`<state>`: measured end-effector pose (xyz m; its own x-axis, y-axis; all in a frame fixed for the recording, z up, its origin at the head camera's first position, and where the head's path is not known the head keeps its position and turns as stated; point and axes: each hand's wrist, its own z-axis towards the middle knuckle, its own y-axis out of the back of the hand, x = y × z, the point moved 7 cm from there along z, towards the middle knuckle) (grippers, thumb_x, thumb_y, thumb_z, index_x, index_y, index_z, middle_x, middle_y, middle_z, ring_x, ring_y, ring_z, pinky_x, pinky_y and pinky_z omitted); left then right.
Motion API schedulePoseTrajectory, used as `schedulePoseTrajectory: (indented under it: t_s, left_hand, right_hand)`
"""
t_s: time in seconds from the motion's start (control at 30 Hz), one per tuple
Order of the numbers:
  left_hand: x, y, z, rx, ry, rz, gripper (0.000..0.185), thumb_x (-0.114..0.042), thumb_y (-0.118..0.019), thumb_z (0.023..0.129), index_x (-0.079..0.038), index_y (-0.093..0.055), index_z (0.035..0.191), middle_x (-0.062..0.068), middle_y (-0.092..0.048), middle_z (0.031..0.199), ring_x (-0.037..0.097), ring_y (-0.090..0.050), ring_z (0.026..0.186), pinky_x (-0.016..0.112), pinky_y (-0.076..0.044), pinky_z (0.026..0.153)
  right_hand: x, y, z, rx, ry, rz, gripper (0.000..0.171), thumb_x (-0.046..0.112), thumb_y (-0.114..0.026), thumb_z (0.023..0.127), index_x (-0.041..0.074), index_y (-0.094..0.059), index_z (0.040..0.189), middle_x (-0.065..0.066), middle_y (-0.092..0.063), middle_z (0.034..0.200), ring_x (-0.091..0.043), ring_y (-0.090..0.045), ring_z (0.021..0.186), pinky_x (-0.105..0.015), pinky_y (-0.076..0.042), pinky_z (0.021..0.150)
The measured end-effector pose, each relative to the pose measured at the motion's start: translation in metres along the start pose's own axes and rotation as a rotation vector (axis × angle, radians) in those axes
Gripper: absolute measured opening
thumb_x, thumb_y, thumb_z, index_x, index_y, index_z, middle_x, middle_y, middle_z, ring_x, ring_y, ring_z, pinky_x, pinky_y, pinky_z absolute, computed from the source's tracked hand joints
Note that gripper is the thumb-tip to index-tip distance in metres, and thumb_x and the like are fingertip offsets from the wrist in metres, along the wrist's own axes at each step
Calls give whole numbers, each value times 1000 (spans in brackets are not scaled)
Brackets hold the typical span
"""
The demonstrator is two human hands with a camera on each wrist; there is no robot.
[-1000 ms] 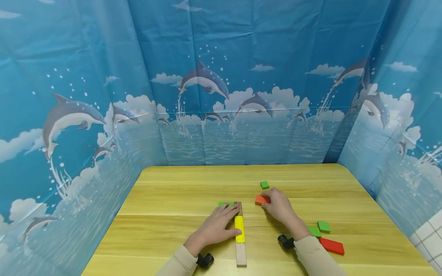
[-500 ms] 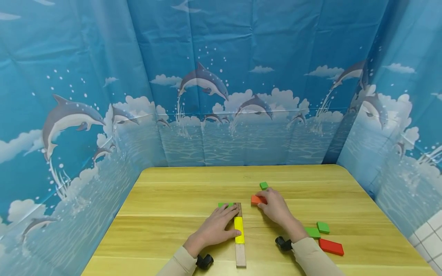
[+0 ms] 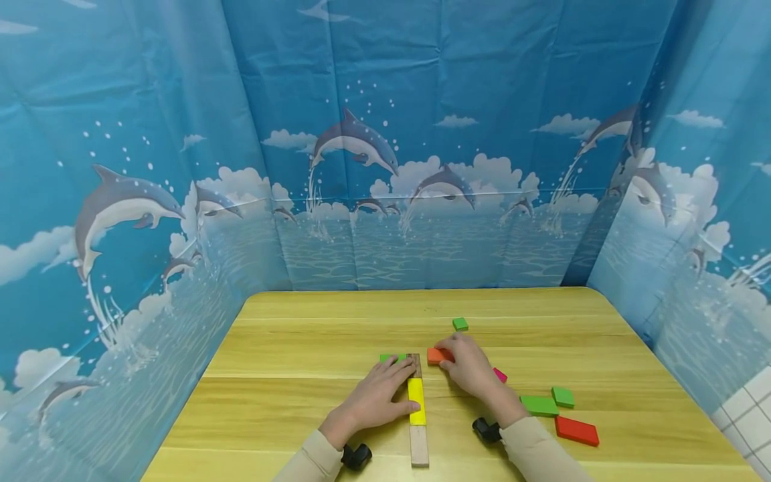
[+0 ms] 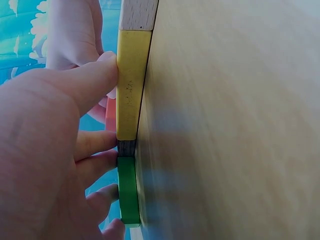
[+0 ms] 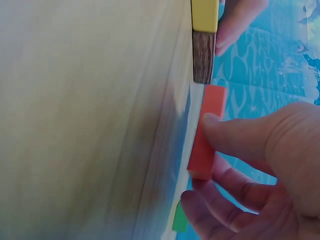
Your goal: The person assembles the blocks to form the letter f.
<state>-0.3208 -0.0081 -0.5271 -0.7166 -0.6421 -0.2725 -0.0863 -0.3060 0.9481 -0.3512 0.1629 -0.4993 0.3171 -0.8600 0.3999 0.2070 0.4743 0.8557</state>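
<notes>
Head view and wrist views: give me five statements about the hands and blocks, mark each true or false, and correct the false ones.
1. The right hand holds the orange block. True.
2. The left hand hangs in the air, touching no block. False: its thumb rests on the yellow block.
3. The yellow block lies between the dark brown block and the pale wood block. True.
4. The red block stands on end. False: it lies flat on the table.
5. The pink block is only partly visible in the head view. True.
</notes>
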Motion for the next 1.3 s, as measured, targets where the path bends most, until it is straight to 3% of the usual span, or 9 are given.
schedulePoseTrajectory:
  t_s: [0.33, 0.7, 1.3]
  left_hand:
    - [0, 0, -2, 11, 5, -1, 73, -61, -43, 86, -20, -27, 144, -2, -21, 149, 26, -15, 136, 50, -17, 106]
    - [-2, 0, 0, -11, -24, -8, 72, -60, -44, 86, -21, -27, 144, -3, -20, 149, 29, -16, 135, 51, -19, 105]
    - [-2, 1, -2, 19, -9, -7, 72, -61, -42, 86, -21, -27, 144, -3, -19, 149, 28, -15, 135, 51, -17, 106]
  right_hand:
    - [11, -9, -1, 63, 8, -36, 30, 14, -75, 76, 13, -69, 105, -1, -55, 94, -18, -50, 83, -34, -47, 72]
    - [16, -8, -1, 60, 4, -54, 32, 16, -75, 76, 16, -69, 107, -2, -56, 94, -19, -50, 80, -32, -47, 69]
    - [15, -9, -1, 71, -9, -21, 36, 17, -74, 76, 16, -67, 111, -3, -55, 93, -15, -49, 75, -30, -45, 65]
